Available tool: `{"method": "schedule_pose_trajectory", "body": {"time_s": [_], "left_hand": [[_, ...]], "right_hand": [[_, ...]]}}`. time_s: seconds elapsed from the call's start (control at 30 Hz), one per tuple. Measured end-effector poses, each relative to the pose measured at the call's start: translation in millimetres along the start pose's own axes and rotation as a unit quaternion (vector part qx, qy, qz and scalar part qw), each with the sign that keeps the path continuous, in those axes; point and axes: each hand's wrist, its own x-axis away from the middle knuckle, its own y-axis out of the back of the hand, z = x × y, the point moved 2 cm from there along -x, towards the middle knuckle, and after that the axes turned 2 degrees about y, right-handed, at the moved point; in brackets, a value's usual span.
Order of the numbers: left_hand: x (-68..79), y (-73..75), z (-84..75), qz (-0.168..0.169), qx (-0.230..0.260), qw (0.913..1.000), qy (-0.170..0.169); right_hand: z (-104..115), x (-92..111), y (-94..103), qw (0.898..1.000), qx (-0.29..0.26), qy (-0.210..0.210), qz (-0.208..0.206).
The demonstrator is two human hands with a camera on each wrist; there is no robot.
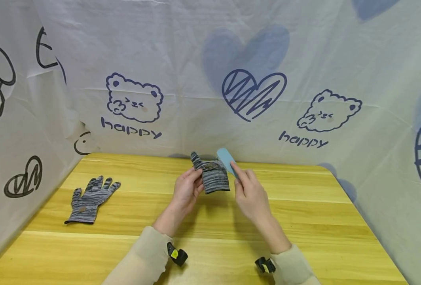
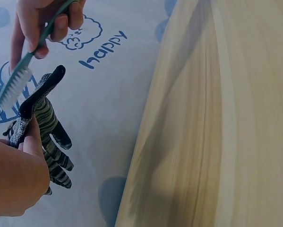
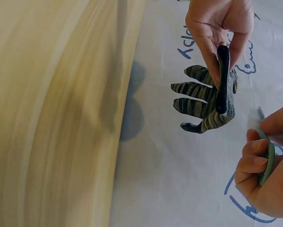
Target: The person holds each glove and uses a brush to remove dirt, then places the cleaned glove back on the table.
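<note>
My left hand (image 1: pixel 186 189) pinches a grey-and-black striped knit glove (image 1: pixel 215 180) by its side, holding it up over the table. In the right wrist view the glove (image 3: pixel 198 97) shows its dark cuff edge, and its fingers point away from me. A brown patch marks the glove's upper face. My right hand (image 1: pixel 251 194) grips a light blue-green brush (image 1: pixel 226 160), with the index finger stretched along its back. White bristles (image 2: pixel 14 90) face the glove in the left wrist view, close beside it.
A second striped glove (image 1: pixel 89 201) lies flat at the left of the wooden table (image 1: pixel 303 221), with a brown spot near its cuff. White cloth (image 1: pixel 196 79) printed with hearts and bears hangs behind the table and along both sides.
</note>
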Motion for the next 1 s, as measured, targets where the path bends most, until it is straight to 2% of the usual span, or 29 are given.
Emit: {"method": "schedule_pose_trajectory", "body": {"time_s": [0.17, 0.33, 0.77, 1.0], "left_hand": [[0.8, 0.9, 0.1, 0.000, -0.001, 1.0000, 0.003], [0.2, 1.2, 0.7, 0.002, -0.010, 0.9999, 0.003], [-0.2, 0.3, 3.1, -0.002, -0.010, 0.9999, 0.006], [-0.5, 0.6, 3.8, -0.003, -0.007, 0.9999, 0.007]], "right_hand": [[3, 1, -2.3, 0.999, -0.021, 0.043, -0.019], [7, 3, -6.3, 0.997, -0.020, 0.070, -0.009], [10, 7, -14.1, 0.996, 0.014, 0.082, 0.039], [6, 7, -15.4, 0.997, 0.033, 0.068, 0.028]]}}
